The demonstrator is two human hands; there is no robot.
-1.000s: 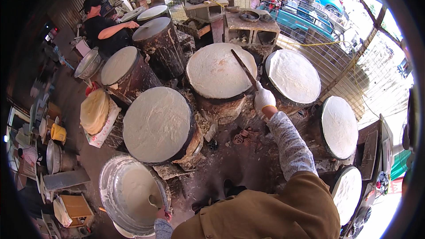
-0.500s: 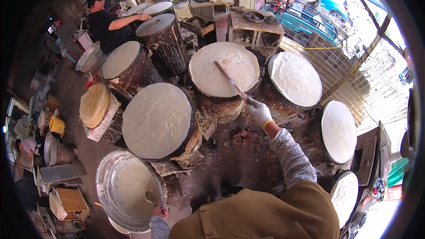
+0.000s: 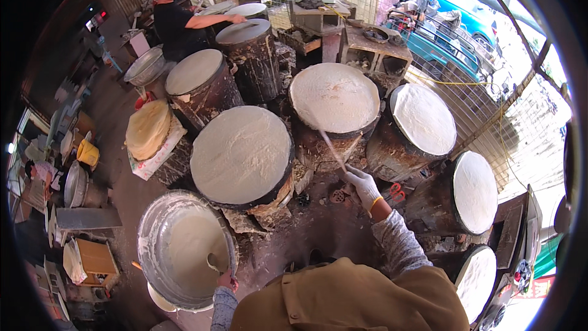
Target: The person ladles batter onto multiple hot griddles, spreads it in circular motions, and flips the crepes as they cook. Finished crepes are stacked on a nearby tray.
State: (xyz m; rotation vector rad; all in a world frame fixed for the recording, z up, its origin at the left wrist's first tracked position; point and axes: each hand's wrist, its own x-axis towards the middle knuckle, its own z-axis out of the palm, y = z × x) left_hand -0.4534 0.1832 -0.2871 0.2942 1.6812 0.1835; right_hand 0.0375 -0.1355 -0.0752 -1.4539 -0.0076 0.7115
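Basin [image 3: 152, 232] holds pale liquid [image 3: 188, 251] and the ladle [image 3: 212, 262] in the left hand [image 3: 227, 281].

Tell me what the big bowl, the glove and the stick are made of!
The big bowl looks like metal: greyish and shiny where white smears don't cover it. The glove seems to be cloth, maybe knitted: soft, dull and pale, with a yellow edge. The stick could be wood, but it's blurred, so I can't be sure.
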